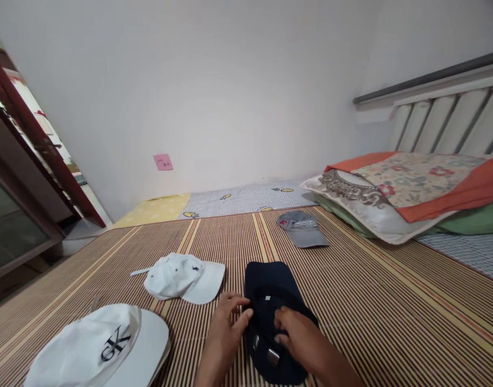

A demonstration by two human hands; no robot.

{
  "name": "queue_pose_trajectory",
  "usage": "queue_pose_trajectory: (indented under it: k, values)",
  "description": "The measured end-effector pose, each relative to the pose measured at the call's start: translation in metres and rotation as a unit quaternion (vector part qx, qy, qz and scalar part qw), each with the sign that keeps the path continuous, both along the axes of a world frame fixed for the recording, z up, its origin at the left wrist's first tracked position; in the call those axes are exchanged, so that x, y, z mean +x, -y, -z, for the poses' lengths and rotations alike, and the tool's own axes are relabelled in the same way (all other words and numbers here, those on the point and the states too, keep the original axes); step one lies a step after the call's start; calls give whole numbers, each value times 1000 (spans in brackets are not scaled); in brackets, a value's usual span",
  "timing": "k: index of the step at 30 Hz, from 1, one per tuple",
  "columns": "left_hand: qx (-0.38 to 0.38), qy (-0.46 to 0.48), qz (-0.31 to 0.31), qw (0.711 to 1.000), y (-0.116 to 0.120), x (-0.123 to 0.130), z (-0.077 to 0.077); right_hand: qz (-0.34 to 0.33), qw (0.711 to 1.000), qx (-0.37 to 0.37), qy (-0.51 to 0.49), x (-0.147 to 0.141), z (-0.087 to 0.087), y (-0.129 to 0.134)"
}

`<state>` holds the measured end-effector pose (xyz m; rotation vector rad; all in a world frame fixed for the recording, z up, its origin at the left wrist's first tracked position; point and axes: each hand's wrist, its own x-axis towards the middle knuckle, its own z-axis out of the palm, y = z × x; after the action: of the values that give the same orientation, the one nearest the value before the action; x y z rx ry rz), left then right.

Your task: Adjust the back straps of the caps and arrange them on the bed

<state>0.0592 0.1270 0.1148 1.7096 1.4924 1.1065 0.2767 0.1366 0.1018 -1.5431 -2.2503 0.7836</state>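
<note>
A dark navy cap [270,277] lies upside down on the striped mat, its brim pointing away and its metal strap buckle near me. At its left edge is my left hand [227,328], fingers apart and slightly bent, the fingertips by the rim. My right hand [298,333] reaches into the hollow of the cap with curled fingers; whether they pinch the lining is hidden. To the left sit a white cap [176,274] with a small dark logo and, closer, a larger white cap [85,344] with black letters. A grey cap [300,228] rests farther back on the right.
The striped mat [363,306] covers the bed up to a checked sheet [246,199] along the wall. Pillows [423,183] are stacked at the right, below a radiator [451,118]. A pink note [163,162] is on the wall. An open door [48,145] stands at left.
</note>
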Motion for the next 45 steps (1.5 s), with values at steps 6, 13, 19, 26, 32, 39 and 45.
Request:
queue_pose_trajectory:
  k: [6,13,19,26,32,39,45]
  values:
    - [-165,-49,89,981,19,21,-28,2,999,28,-20,-4,16,-6]
    - [-232,-82,8,969,21,26,-5,25,997,43,-59,-5,29,-17]
    - [-176,2,64,982,15,24,2,36,994,42,-91,-5,33,-21]
    - [-168,105,83,977,5,23,-9,20,977,-16,-212,-3,25,-26]
    - [-144,237,122,953,7,19,-31,37,875,-107,-471,23,-15,-24]
    - [-119,294,82,945,2,17,-25,151,717,-89,-675,49,-38,-20]
    - [-122,303,44,944,1,16,-20,224,591,-54,-773,58,-47,-23]
